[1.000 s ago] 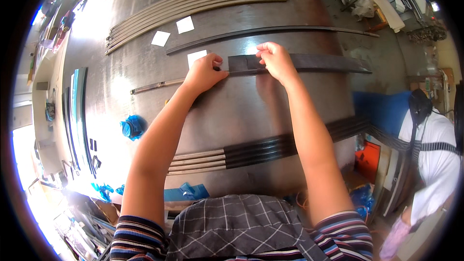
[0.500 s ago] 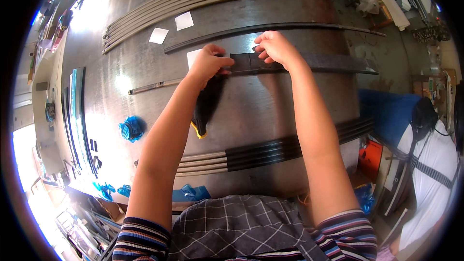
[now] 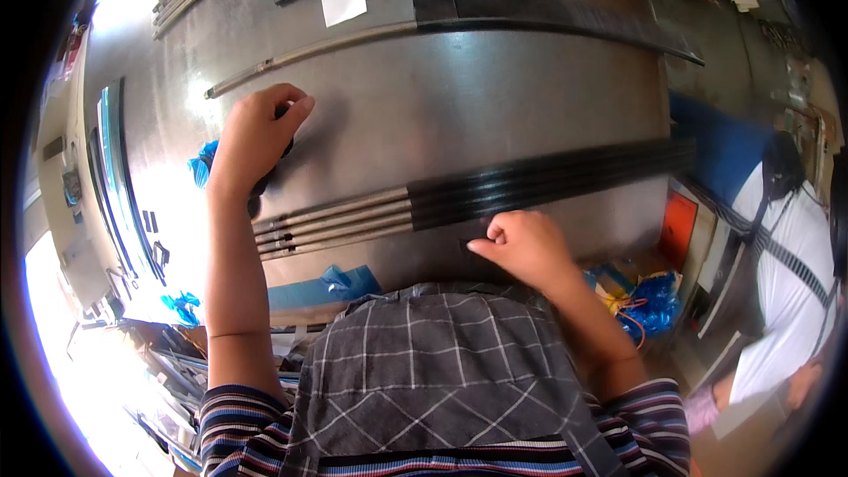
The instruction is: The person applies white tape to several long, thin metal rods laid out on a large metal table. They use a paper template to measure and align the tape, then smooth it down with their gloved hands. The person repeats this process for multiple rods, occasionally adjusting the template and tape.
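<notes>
- Both hands have come off the black strip (image 3: pixel 548 18) and dropped lower in the frame; the view's shifted too, so that strip now sits closer to the top edge.
- Strip's in the upper middle to upper right, lying along a thin pale rod (image 3: pixel 336 45) that pokes out to its left.
- Left hand (image 3: pixel 256 137), left of centre, is curled around some dark object (image 3: pixel 255 203). Most of it's hidden by the palm and wrist, so can't say much more.
- Right hand (image 3: pixel 527 247), lower middle, has its fingers curled in and thumb pointing left, near the bundled rods. Can't tell if there's anything in it.
- Bundled rods (image 3: pixel 344 214) run across the middle of the frame, pale on the left, black on the right.
- White card (image 3: pixel 344 4) sits just above the pale rod, upper left of centre.
- Crumpled blue wrap (image 3: pixel 205 163) peeks out left of the left hand.
- All that's on a shiny metal table (image 3: pixel 380 115).
- Someone in white (image 3: pixel 777 300) is over at the right edge.
</notes>
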`<state>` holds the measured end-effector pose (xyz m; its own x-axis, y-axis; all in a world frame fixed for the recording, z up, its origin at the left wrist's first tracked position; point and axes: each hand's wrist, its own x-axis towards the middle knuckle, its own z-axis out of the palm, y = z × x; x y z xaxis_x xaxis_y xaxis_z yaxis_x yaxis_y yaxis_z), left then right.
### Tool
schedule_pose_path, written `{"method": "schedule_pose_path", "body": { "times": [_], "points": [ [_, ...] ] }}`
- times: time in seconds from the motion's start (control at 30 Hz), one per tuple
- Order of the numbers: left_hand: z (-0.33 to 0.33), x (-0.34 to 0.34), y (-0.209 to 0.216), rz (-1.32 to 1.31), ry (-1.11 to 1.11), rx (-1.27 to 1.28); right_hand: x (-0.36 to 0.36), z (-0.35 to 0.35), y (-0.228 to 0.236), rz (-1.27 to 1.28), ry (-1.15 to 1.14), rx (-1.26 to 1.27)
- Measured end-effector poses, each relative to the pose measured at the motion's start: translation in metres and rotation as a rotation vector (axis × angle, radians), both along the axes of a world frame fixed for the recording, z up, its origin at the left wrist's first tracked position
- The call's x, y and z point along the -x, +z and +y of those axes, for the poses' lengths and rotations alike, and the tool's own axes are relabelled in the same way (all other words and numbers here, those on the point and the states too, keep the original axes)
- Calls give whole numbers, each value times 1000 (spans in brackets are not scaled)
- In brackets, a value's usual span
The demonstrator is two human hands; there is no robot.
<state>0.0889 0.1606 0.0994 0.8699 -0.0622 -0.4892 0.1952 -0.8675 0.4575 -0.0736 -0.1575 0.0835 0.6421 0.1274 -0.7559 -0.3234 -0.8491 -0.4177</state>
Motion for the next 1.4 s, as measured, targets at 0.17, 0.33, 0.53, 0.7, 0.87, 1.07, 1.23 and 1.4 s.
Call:
{"method": "schedule_pose_path", "body": {
  "times": [0.17,0.33,0.53,0.7,0.87,1.07,1.23,1.4],
  "points": [
    [6,32,-45,-407,-113,-226,81,34,-49,-587,-58,75],
    [-1,43,-69,-1053,-71,-152,111,43,-59,-678,-29,32],
    [-58,33,-72,-951,-164,38,107,44,-57,-672,-33,34],
    [-84,14,-93,-861,-161,86,68,31,-29,-329,-391,-265],
    [-102,-12,-100,-836,-205,99,-103,-20,-21,-531,-611,-496],
    [-117,-30,-106,-781,-222,82,-239,-26,-31,-410,-373,-477],
    [-126,-40,-107,-809,-211,109,-277,-25,-38,-287,-251,-371],
    [-134,-46,-109,-804,-207,122,-285,-21,-51,-375,-254,-310]
  ]
}}
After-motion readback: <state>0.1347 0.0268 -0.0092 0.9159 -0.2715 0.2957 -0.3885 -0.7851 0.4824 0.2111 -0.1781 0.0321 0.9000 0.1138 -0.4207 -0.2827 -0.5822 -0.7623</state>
